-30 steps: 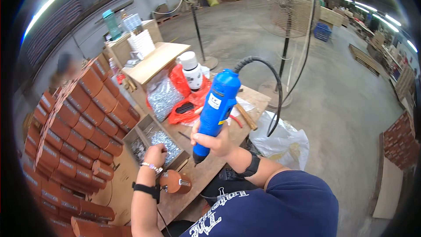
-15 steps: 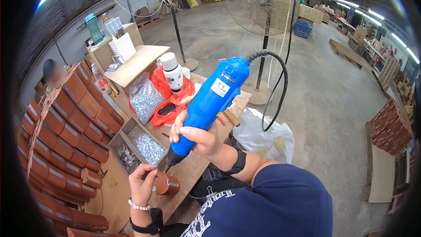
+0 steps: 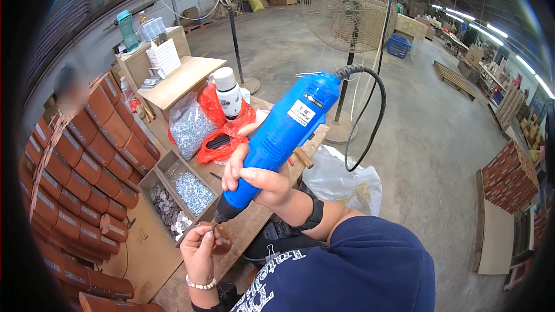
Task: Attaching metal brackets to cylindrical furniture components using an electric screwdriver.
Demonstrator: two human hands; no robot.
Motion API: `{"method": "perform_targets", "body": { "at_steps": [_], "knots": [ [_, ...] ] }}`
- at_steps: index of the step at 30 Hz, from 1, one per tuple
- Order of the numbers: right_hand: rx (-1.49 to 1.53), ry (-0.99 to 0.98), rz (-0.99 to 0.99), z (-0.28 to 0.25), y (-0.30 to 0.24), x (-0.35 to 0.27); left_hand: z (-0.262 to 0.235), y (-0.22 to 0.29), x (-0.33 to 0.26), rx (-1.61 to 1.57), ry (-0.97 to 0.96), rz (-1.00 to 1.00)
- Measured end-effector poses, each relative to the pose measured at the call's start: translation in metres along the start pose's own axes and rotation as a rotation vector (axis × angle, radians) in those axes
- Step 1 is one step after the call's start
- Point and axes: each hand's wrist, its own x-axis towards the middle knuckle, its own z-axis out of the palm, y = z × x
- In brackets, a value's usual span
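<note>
1. Right hand (image 3: pixel 258 180) wrapped tight around the lower body of the blue electric screwdriver (image 3: pixel 281 133), fingers closed over the grip.
2. Left hand (image 3: pixel 199 252) pinched shut on a small brown wooden piece (image 3: pixel 222 239), held up under the tool's black nose; fingertips just beside the bit.
3. Hands close together but not touching, meeting over the near edge of the wooden workbench (image 3: pixel 254 225).
4. Screwdriver held in the air above the bench, tilted: long axis running from the black cord (image 3: pixel 370 115) at upper right down to the tip at lower left, nose pointing at the piece in the left hand.
5. Likely trouble: bit slipping off the small piece and catching a left fingertip, since the piece is gripped freehand right at the tip; also a screw dropping, too small to make out here.
6. Possible snag from the looping cord dragging the tilted tool off line.
7. Nearby: divided tray of screws (image 3: pixel 179 193), clear bag of screws (image 3: pixel 188 127), red bag (image 3: pixel 222 138), white bottle (image 3: pixel 228 92), stacked brown boxes (image 3: pixel 81 156).
</note>
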Motion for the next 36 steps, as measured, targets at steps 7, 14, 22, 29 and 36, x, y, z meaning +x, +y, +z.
{"method": "perform_targets", "body": {
  "at_steps": [7,14,22,29,36],
  "knots": [
    [-0.047,-0.074,0.044,-0.009,0.004,-0.002,0.009,-0.001,-0.002,-0.105,0.012,-0.035],
    [-0.076,-0.139,0.073,-0.008,0.005,-0.001,0.003,-0.005,-0.002,-0.042,0.007,-0.113],
    [-0.072,-0.234,0.177,-0.005,0.002,-0.002,0.001,-0.021,-0.006,-0.092,-0.071,-0.165],
    [-0.072,-0.142,0.218,-0.011,0.005,-0.004,0.004,-0.022,-0.009,-0.08,-0.088,-0.177],
    [-0.018,-0.047,0.113,-0.021,0.007,0.002,0.011,-0.017,-0.007,-0.069,-0.022,-0.197]
  ]
}}
